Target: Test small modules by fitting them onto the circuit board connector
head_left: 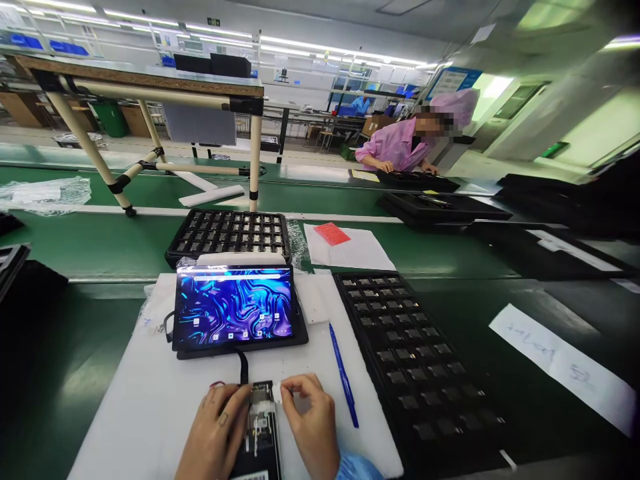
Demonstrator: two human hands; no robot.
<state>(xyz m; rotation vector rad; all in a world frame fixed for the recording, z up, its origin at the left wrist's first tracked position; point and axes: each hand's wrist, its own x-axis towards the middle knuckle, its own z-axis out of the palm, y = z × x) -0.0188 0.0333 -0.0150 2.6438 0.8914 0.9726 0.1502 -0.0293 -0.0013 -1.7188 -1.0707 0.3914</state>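
Note:
An opened electronic device [261,427], slim and black with a bare circuit board at its upper end, lies on the white foam sheet [120,407]. My left hand [215,427] grips its left side, fingers bent over the edge. Just right of the board, my right hand [311,417] pinches thumb and forefinger together by a small whitish piece; what is between the fingertips is too small to tell. A black ribbon cable [243,367] runs from near the device up towards a lit tablet screen [235,307] with a blue swirl picture. A blue pen [343,377] lies to the right.
A black tray [370,353] of small parts stands at right, another parts tray [230,233] behind the screen. Beyond are a red card [332,234] on white paper [365,252] and a pipe-legged rack [254,160]. Across the green bench, a person in pink [397,147] handles black trays.

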